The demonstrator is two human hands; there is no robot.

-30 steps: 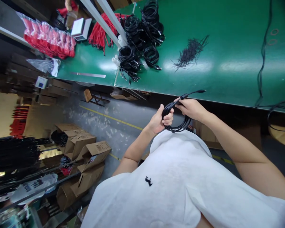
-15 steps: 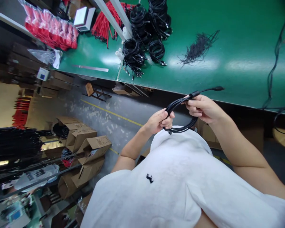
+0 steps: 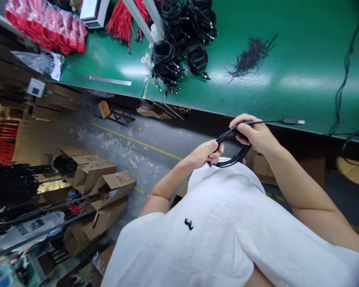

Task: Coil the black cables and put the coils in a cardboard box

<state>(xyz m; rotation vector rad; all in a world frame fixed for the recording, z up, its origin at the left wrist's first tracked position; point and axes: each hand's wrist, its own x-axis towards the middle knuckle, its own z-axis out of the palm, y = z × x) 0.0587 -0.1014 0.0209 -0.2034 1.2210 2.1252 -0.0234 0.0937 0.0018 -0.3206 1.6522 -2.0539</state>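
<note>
A coiled black USB cable (image 3: 237,157) hangs between my two hands, in front of my body and just short of the table edge. My left hand (image 3: 206,154) is closed round the near left side of the coil. At the upper right of the loops, my right hand (image 3: 251,130) pinches the strands between thumb and fingers. One cable end with a USB plug (image 3: 296,122) sticks out to the right past my right hand, its metal tip showing. The other end is partly hidden by my left hand.
On the green table (image 3: 287,93) lie several black cable coils (image 3: 166,59), a pile of thin black ties (image 3: 251,57) and red cables (image 3: 127,24). Bagged red items (image 3: 48,26) are at the far left. Cardboard boxes (image 3: 115,183) and a wooden stool (image 3: 106,111) stand on the floor.
My right hand has shifted its grip on the coil, and its fingers now wrap over the top. The plug end has swung further right, showing its metal tip. The view has turned slightly right.
</note>
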